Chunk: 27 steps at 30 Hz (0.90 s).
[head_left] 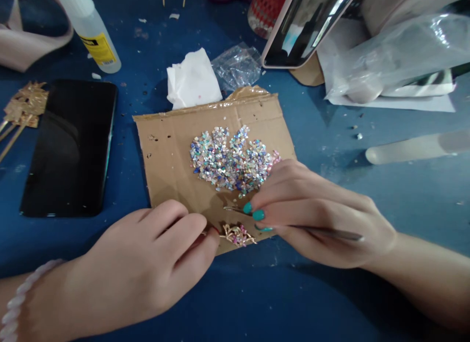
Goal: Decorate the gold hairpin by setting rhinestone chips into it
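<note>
A gold ornament with pink stones point(239, 235) lies over the near edge of a cardboard piece point(169, 156); its thin stem runs into the pinched fingers of my left hand point(157, 263). My right hand point(316, 209) is closed around a slim metal tool point(330, 231), whose curved tip is just above the ornament, over the cardboard. Nothing can be made out at the tip. A pile of small, shiny multicoloured chips point(231, 160) spreads over the cardboard beyond both hands, with pink ones at its right side.
Left of the cardboard are a black phone point(71, 148), a glue bottle point(99, 43) and gold ornaments point(25, 104). Behind it are white tissue point(193, 80) and clear film point(238, 65). A propped phone point(304, 28), plastic bag point(404, 53) and whitish tube point(411, 147) stand or lie right.
</note>
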### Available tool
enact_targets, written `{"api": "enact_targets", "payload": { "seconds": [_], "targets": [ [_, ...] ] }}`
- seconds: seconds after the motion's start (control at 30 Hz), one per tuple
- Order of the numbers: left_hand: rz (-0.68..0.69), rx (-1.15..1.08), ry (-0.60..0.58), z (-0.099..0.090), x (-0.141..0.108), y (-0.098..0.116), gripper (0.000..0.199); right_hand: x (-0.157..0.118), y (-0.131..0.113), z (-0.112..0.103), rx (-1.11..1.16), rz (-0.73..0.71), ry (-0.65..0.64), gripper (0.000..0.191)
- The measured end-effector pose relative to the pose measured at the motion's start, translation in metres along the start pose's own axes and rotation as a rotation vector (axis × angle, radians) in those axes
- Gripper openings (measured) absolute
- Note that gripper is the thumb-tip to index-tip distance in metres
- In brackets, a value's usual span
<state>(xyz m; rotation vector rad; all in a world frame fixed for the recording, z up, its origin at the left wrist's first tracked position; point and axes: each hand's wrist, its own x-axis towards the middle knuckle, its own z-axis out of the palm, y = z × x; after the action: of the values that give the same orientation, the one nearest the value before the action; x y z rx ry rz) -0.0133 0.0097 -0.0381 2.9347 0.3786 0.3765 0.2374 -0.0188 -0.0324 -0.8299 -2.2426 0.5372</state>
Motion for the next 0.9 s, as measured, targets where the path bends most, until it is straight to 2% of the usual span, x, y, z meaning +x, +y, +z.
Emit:
{"api": "enact_targets", "payload": {
  "seconds": [0.3,0.7,0.9],
  "targets": [
    [-0.011,0.001,-0.017,-0.0003,-0.0010,0.0004,0.023,-0.0017,-0.0018,-0.0028,-0.013,-0.036,-0.038,0.011],
    [0.008,0.057,-0.039,0.0001,-0.0054,0.0017,0.029,-0.0019,0.0012,-0.0021,0.000,-0.007,-0.006,0.013],
    [0.023,0.069,-0.077,-0.0012,-0.0056,0.0039,0.033,-0.0017,0.0011,-0.0032,-0.008,-0.041,-0.011,0.016]
  ]
}}
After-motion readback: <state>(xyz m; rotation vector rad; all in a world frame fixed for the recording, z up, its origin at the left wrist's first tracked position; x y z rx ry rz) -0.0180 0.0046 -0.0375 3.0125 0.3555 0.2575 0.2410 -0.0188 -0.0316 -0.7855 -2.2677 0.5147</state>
